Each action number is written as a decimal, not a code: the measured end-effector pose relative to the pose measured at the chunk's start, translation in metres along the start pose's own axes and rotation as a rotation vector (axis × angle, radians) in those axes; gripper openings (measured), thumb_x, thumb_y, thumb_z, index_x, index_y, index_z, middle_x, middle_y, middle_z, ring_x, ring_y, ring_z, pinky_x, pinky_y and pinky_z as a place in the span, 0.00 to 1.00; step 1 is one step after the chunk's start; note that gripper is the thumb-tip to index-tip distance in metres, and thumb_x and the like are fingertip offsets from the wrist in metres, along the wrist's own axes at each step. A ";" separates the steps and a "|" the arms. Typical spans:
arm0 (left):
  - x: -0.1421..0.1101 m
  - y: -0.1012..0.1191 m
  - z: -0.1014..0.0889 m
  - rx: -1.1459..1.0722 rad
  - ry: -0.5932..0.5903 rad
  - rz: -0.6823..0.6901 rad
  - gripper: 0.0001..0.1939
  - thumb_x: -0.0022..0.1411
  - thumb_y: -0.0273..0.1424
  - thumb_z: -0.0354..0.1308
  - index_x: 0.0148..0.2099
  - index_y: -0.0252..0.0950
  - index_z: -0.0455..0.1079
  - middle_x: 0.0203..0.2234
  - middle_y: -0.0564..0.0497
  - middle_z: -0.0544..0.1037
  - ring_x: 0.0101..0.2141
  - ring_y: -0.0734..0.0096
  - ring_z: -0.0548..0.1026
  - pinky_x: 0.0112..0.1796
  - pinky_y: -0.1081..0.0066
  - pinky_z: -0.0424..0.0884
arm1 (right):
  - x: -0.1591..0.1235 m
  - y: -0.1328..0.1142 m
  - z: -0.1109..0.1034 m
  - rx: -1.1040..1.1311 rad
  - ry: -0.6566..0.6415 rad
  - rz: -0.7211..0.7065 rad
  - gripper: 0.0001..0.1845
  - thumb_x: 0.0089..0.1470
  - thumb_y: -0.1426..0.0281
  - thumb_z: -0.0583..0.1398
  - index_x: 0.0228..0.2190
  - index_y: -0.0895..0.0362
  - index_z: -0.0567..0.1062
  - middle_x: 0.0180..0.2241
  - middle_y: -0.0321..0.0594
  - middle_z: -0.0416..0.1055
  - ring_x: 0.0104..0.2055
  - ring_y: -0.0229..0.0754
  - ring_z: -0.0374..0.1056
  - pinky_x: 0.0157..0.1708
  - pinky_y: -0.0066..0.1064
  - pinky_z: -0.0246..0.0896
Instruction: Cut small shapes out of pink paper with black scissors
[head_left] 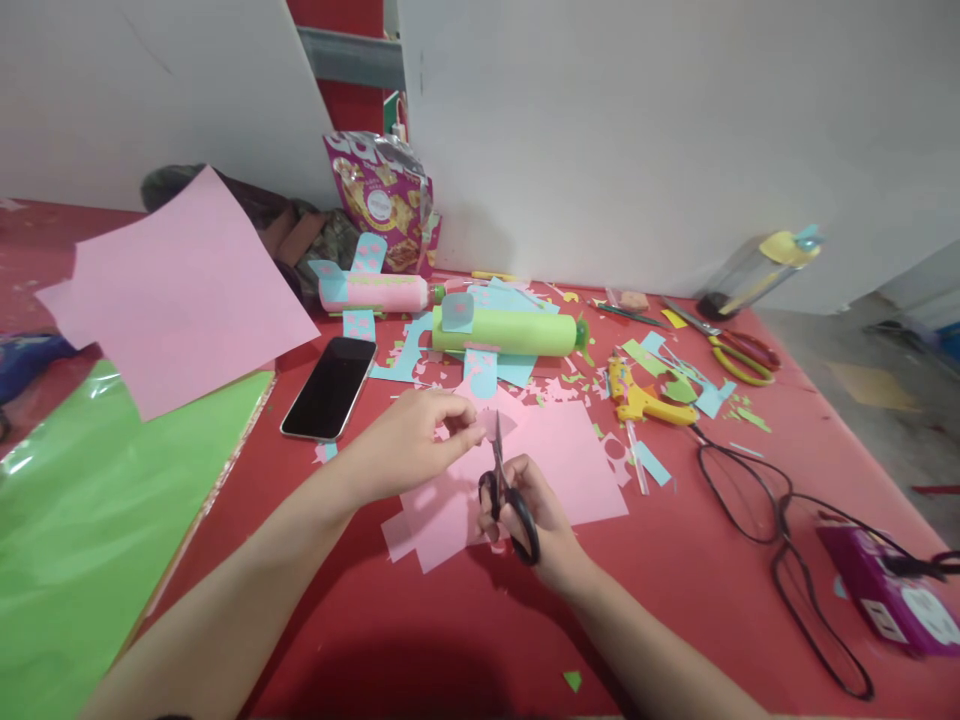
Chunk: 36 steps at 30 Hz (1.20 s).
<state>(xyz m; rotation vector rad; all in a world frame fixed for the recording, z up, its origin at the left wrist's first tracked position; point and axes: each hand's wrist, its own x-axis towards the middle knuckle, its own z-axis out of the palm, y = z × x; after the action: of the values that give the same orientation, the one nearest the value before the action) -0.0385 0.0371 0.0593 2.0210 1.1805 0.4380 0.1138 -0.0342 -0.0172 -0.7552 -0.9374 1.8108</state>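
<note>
Left hand: the left hand (424,435) has thumb and forefinger drawn together, apparently pinching a small pink paper piece (507,425).
Right hand: the right hand (547,525) is curled through the loops of black-handled scissors (500,470), blades pointing away from the body.
Small pink paper piece: at the left fingertips, beside the scissor blades, above the pink paper sheets (577,465); contact with the blades cannot be told.
Step in hand: judged to be trimming the small piece by scissors.
Next cut: would call for a steady pinch, the piece turned to the blades, left fingertips clear of the edge.
Paper models: a green tube airplane (517,332) and a pink tube airplane (382,293), both with light blue parts, beyond the hands.
Left side: smartphone (330,388), large pink sheet (187,290), green wrapped sheet (127,510).
Right side: yellow glue gun (637,400), its black cord (784,515) looped on the red table (675,610); larger scissors (739,350) with red and yellow handles.
Back: purple snack bag (380,200).
Obstructions: paper scraps (616,460) crowd the area beyond the hands; a small cut piece could be lost among them.
</note>
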 end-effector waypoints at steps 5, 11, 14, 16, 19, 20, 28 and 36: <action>0.001 0.002 0.003 -0.026 -0.009 -0.008 0.11 0.55 0.32 0.46 0.24 0.34 0.63 0.20 0.55 0.69 0.25 0.75 0.67 0.29 0.77 0.62 | -0.001 0.000 0.000 -0.021 0.017 -0.027 0.16 0.46 0.60 0.59 0.29 0.53 0.57 0.25 0.30 0.59 0.25 0.33 0.60 0.24 0.28 0.54; 0.001 0.002 0.002 0.018 -0.012 -0.032 0.11 0.55 0.32 0.47 0.24 0.34 0.63 0.20 0.55 0.69 0.25 0.74 0.67 0.28 0.76 0.61 | -0.001 -0.002 0.001 -0.006 0.017 0.010 0.17 0.45 0.60 0.60 0.28 0.53 0.57 0.25 0.30 0.59 0.23 0.31 0.59 0.22 0.25 0.53; 0.001 0.003 0.001 0.021 -0.011 -0.044 0.12 0.55 0.34 0.47 0.24 0.34 0.63 0.21 0.54 0.70 0.25 0.73 0.67 0.28 0.75 0.62 | -0.001 -0.002 0.001 0.011 0.015 0.013 0.17 0.45 0.60 0.60 0.27 0.53 0.57 0.24 0.28 0.59 0.20 0.28 0.58 0.22 0.25 0.52; 0.001 0.002 0.000 0.009 -0.006 -0.045 0.12 0.55 0.34 0.47 0.25 0.34 0.63 0.22 0.54 0.70 0.26 0.73 0.68 0.28 0.75 0.62 | -0.001 -0.003 0.001 0.011 0.016 0.007 0.17 0.44 0.60 0.60 0.27 0.53 0.56 0.24 0.28 0.60 0.19 0.28 0.58 0.22 0.25 0.53; 0.000 0.001 0.000 -0.006 0.003 -0.040 0.12 0.56 0.35 0.47 0.24 0.34 0.63 0.22 0.55 0.70 0.27 0.73 0.68 0.29 0.76 0.62 | -0.001 -0.003 0.001 0.004 0.018 0.004 0.18 0.44 0.60 0.60 0.27 0.53 0.56 0.23 0.28 0.60 0.19 0.28 0.58 0.22 0.25 0.52; 0.000 0.001 0.000 -0.007 0.002 -0.038 0.12 0.56 0.35 0.47 0.24 0.34 0.63 0.21 0.55 0.70 0.26 0.73 0.68 0.29 0.76 0.62 | -0.001 -0.002 0.001 0.002 0.019 0.002 0.18 0.44 0.60 0.60 0.27 0.53 0.56 0.23 0.28 0.60 0.19 0.28 0.58 0.22 0.25 0.52; -0.001 -0.002 -0.001 0.049 -0.009 -0.018 0.13 0.56 0.35 0.46 0.24 0.35 0.62 0.21 0.55 0.69 0.25 0.74 0.66 0.29 0.75 0.61 | 0.000 -0.001 0.001 -0.010 0.009 0.006 0.17 0.44 0.60 0.60 0.26 0.53 0.56 0.22 0.27 0.60 0.18 0.28 0.56 0.23 0.27 0.52; -0.002 -0.003 -0.009 0.029 -0.101 -0.030 0.13 0.57 0.35 0.46 0.23 0.35 0.61 0.21 0.56 0.69 0.25 0.75 0.66 0.28 0.76 0.60 | 0.000 -0.007 0.004 -0.023 -0.030 0.051 0.19 0.43 0.60 0.61 0.26 0.54 0.55 0.20 0.26 0.57 0.18 0.28 0.54 0.20 0.24 0.47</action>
<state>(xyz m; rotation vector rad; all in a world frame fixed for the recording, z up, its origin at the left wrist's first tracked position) -0.0473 0.0399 0.0630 2.0231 1.1604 0.3016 0.1138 -0.0338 -0.0095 -0.7743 -0.9673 1.8631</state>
